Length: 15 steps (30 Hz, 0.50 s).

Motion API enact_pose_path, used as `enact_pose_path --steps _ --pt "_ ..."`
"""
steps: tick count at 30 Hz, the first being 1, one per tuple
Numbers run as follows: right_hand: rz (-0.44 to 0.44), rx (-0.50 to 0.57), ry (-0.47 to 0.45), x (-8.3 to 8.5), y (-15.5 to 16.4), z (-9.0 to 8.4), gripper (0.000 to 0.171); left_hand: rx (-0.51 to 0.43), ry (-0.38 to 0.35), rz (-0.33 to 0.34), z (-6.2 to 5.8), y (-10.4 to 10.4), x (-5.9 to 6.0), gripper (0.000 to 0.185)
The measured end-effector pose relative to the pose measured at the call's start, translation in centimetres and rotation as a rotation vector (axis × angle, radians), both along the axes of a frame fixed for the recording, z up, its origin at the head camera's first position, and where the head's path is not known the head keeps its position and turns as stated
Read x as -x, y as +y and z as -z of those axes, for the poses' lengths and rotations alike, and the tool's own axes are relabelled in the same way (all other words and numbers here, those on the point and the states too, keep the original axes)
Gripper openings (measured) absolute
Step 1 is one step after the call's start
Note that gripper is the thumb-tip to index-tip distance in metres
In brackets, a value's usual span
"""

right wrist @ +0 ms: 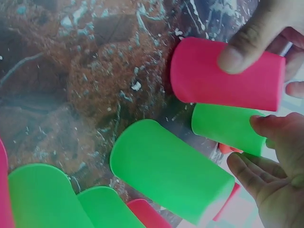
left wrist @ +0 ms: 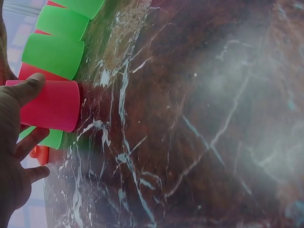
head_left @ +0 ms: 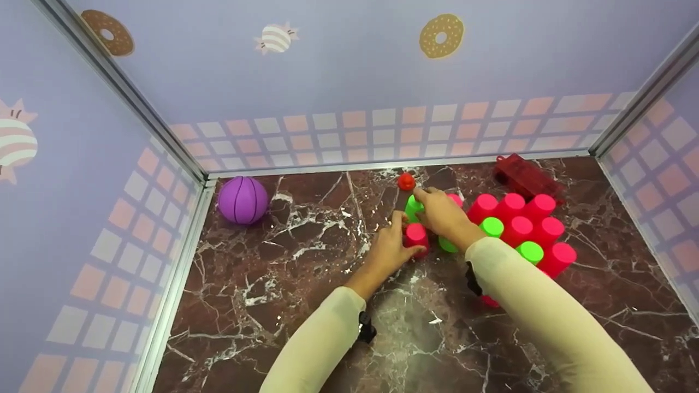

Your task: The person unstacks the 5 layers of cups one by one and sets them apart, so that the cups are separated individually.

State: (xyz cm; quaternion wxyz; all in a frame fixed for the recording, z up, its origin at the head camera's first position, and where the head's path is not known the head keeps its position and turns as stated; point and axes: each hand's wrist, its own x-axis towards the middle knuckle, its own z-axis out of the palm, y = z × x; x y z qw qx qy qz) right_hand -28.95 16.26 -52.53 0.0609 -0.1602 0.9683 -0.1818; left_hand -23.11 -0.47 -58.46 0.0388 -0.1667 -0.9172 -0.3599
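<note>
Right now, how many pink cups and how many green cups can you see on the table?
Pink cups: 9 (two only partly in view)
Green cups: 4
Total: 13 cups

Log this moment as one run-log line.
left hand: grips pink cup | right hand: on green cup | cup cluster: upright on marble table

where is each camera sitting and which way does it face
Head: on the person's head, facing forward and down at the marble floor; both sleeved arms, left hand and right hand show.
Left wrist: low by the left hand, facing the pink cup it holds.
Right wrist: by the right hand, facing a green cup.
All three views share that pink cup.
</note>
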Motion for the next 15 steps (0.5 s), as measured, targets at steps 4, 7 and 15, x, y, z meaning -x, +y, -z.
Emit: enact_pose_path --steps 4,7,15 --pt "-0.006 0.008 -0.011 -0.1 0.1 -0.2 0.036 0.03 0.047 -0.001 0.4 0.4 -0.1 0.077" --pt "-0.016 0.012 0.004 -0.3 0.2 -0.3 0.038 0.039 0.052 -0.004 0.7 0.5 0.0 0.079" --pt "-0.024 0.037 0.172 -1.6 1.5 -0.1 0.048 0.131 -0.115 0.032 0.1 -1.7 0.5 0.097"
